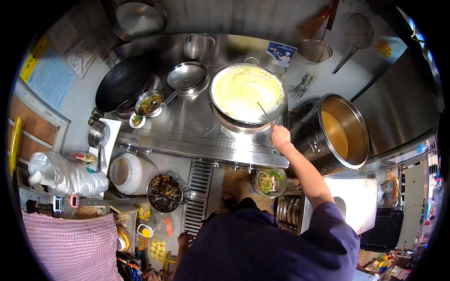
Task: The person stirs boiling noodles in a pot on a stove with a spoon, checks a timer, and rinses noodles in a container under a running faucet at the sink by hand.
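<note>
My right hand (280, 136) is closed around a thin stick-like utensil (264, 113), its tip over the pale yellow food in a wide round pan (213, 105). Whether it is one chopstick or a pair I cannot make out. The pan sits at the right end of the steel stove. Low in the view, my left hand (183, 240) hangs beside my body, small and partly hidden, its fingers unclear. Near it are a floor drain grate and a tray of yellowish round pieces (158, 249).
A tall steel pot (315, 149) of brown liquid stands right of the stove. Leftward are a perforated ladle (186, 76), a black wok (123, 83) and a bowl of chopped food (149, 104). Below sit a white tub (133, 174), a pot of dark pieces (164, 193) and a bowl of greens (270, 181).
</note>
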Available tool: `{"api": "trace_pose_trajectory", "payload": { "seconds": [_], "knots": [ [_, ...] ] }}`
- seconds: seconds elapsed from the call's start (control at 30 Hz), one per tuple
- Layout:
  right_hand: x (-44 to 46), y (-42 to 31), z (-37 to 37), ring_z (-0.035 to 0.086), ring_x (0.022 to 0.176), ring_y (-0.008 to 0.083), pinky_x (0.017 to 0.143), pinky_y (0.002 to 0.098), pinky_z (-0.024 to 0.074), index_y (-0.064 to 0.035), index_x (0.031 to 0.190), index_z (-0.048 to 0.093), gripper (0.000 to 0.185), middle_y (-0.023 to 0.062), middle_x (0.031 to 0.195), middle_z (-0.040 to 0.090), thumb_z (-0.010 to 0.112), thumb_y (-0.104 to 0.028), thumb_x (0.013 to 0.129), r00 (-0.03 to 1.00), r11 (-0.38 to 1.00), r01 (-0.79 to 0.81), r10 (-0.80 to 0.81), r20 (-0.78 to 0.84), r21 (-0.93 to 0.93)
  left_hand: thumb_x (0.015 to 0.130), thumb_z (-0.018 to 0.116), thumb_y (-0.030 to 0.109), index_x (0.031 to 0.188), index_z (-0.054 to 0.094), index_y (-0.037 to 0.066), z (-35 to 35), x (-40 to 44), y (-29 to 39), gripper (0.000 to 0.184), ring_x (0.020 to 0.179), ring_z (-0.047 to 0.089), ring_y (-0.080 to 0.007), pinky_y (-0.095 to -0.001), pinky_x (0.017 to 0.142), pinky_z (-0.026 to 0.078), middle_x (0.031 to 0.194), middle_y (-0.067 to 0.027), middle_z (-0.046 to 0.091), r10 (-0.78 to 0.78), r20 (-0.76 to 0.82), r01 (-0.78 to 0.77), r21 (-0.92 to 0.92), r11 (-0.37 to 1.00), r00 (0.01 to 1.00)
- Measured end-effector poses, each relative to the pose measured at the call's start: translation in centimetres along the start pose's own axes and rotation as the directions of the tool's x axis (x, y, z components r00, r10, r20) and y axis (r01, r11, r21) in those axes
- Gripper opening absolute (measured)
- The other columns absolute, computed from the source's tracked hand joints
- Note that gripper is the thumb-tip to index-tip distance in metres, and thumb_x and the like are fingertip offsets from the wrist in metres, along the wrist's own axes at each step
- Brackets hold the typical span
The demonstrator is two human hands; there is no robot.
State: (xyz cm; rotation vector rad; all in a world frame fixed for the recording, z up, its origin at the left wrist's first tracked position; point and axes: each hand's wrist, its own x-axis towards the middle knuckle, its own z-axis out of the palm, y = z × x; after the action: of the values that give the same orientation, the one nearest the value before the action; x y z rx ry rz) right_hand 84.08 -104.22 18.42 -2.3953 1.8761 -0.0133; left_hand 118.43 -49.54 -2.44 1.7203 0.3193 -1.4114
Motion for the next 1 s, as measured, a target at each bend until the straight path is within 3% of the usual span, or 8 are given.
{"api": "trace_pose_trajectory", "payload": {
  "seconds": [0.03, 0.07, 0.17, 0.27, 0.33, 0.6, 0.7, 1.0],
  "knots": [
    [0.7, 0.1, 0.7, 0.064, 0.079, 0.0386, 0.073, 0.0468, 0.0525, -0.0044, 0.118, 0.055, 0.041, 0.0246, 0.081, 0.064, 0.049, -0.008, 0.078, 1.000, 1.000, 0.004, -0.004, -0.001, 0.003, 0.085, 0.050, 0.013, 0.111, 0.053, 0.004, -2.3, 2.6, -2.6, 0.028, 0.071, 0.064, -0.0249, -0.0409, 0.059, 0.053, 0.084, -0.0117, 0.063, 0.221, 0.182, -0.263, 0.256, 0.930, 0.958],
    [1.3, 0.1, 1.3, 0.064, 0.080, 0.0389, 0.073, 0.0469, 0.0524, -0.0037, 0.120, 0.054, 0.043, 0.0249, 0.082, 0.064, 0.049, -0.007, 0.078, 1.000, 1.000, -0.010, 0.010, -0.010, 0.007, 0.085, 0.050, 0.015, 0.112, 0.053, 0.004, -4.0, 4.5, -4.6, 0.029, 0.072, 0.064, -0.0249, -0.0411, 0.061, 0.053, 0.085, -0.0115, 0.063, 0.423, 0.348, -0.541, 0.409, 0.735, 0.837],
    [3.4, 0.4, 2.7, 0.064, 0.080, 0.0395, 0.073, 0.0471, 0.0522, -0.0038, 0.124, 0.052, 0.046, 0.0253, 0.083, 0.064, 0.048, -0.007, 0.078, 0.999, 0.999, -0.032, 0.032, -0.015, 0.038, 0.086, 0.051, 0.014, 0.110, 0.054, 0.004, -4.0, 3.8, -4.8, 0.026, 0.070, 0.064, -0.0252, -0.0398, 0.058, 0.053, 0.085, -0.0125, 0.064, 0.523, 0.404, -0.654, 0.345, 0.673, 0.751],
    [6.2, 1.1, 4.2, 0.063, 0.085, 0.0403, 0.075, 0.0474, 0.0513, -0.0084, 0.127, 0.050, 0.047, 0.0259, 0.088, 0.064, 0.049, -0.011, 0.081, 0.998, 0.991, -0.067, 0.069, -0.014, 0.118, 0.086, 0.051, 0.010, 0.112, 0.052, 0.001, -2.7, 3.1, -4.2, 0.028, 0.071, 0.065, -0.0266, -0.0391, 0.056, 0.053, 0.086, -0.0136, 0.064, 0.464, 0.222, -0.513, 0.299, 0.805, 0.858],
    [7.7, 1.2, 4.5, 0.062, 0.090, 0.0404, 0.080, 0.0467, 0.0499, -0.0120, 0.127, 0.052, 0.045, 0.0268, 0.092, 0.063, 0.050, -0.015, 0.082, 0.996, 0.953, -0.044, 0.067, -0.066, 0.301, 0.087, 0.051, 0.008, 0.115, 0.051, 0.000, -1.2, 1.8, -2.3, 0.030, 0.072, 0.066, -0.0279, -0.0381, 0.055, 0.054, 0.087, -0.0147, 0.064, 0.171, -0.005, -0.171, 0.023, 0.985, 0.985],
    [9.8, 2.4, 3.2, 0.057, 0.100, 0.0400, 0.088, 0.0421, 0.0456, -0.0132, 0.118, 0.060, 0.041, 0.0252, 0.103, 0.061, 0.051, -0.020, 0.079, 0.999, 0.842, -0.015, -0.009, 0.042, 0.539, 0.086, 0.049, 0.008, 0.120, 0.048, -0.001, 1.1, 1.5, -0.4, 0.035, 0.074, 0.066, -0.0273, -0.0386, 0.056, 0.055, 0.093, -0.0175, 0.064, 0.099, -0.047, -0.101, -0.047, 0.994, 0.994],
    [8.9, 2.9, 2.7, 0.063, 0.097, 0.0318, 0.085, 0.0376, 0.0470, -0.0139, 0.124, 0.057, 0.043, 0.0231, 0.100, 0.064, 0.056, -0.021, 0.081, 0.997, 0.879, 0.012, -0.049, 0.066, 0.478, 0.087, 0.048, 0.009, 0.120, 0.047, -0.001, 1.0, 1.8, -0.5, 0.035, 0.073, 0.065, -0.0273, -0.0373, 0.053, 0.055, 0.093, -0.0182, 0.063, 0.131, -0.014, -0.130, 0.037, 0.991, 0.991],
    [3.8, 3.2, -1.5, 0.062, 0.094, 0.0365, 0.082, 0.0385, 0.0476, -0.0063, 0.118, 0.059, 0.040, 0.0249, 0.098, 0.062, 0.058, -0.017, 0.080, 0.982, 0.882, 0.078, -0.148, 0.116, 0.465, 0.088, 0.050, 0.011, 0.119, 0.047, -0.002, 0.1, 3.4, -0.5, 0.034, 0.068, 0.063, -0.0259, -0.0394, 0.053, 0.055, 0.088, -0.0171, 0.062, 0.120, 0.010, -0.120, 0.017, 0.993, 0.993]
  ]
}}
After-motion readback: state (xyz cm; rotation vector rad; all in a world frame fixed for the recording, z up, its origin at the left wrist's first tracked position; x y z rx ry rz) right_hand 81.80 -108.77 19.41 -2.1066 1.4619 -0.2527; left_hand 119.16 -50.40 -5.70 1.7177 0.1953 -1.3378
